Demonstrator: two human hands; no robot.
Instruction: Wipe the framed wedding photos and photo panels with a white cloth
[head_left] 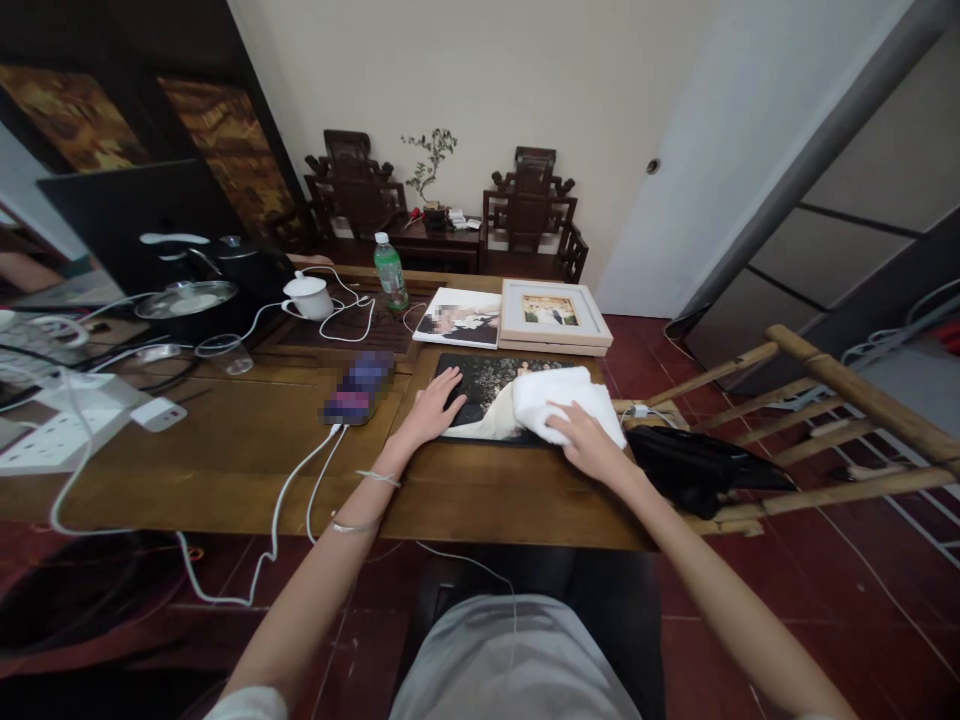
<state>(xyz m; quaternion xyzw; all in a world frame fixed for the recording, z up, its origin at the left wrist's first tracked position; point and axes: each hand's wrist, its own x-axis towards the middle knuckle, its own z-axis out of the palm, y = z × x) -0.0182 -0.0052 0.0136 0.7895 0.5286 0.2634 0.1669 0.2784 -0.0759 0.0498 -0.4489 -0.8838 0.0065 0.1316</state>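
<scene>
A dark photo panel (484, 385) with a white gown in its picture lies flat on the wooden table (480, 500) in front of me. My left hand (439, 402) rests on the panel's left end, fingers spread. On its right part, my right hand (581, 435) presses a folded white towel (562, 395) down, with the fingers on the cloth. The towel hides the right side of the picture. Just behind the panel lie a white-edged photo print (460, 318) and a light wooden picture frame (555, 318).
Left of the panel lies a phone (358, 388) on white cables. Farther left are a power strip (71, 430), a plastic cup (225, 355), a lidded white cup (307, 297) and a green bottle (390, 270). A bamboo chair (847, 410) with a black bag (690, 465) stands right.
</scene>
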